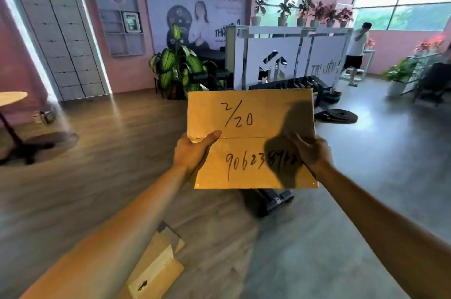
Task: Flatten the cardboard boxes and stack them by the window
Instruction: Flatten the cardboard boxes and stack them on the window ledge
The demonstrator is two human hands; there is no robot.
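Note:
A brown cardboard box with handwritten "2/20" and a long number is held up in front of me, its closed flaps facing the camera. My left hand grips its left edge, thumb lying across the seam between the flaps. My right hand grips the right edge, its shadow falling over the cardboard. A second piece of cardboard, flattened, lies on the floor below my left forearm.
Beneath the held box sits a black object on the floor. A round table stands at left, a large plant and a white partition ahead. A person stands by the far windows. Coiled black rope lies right.

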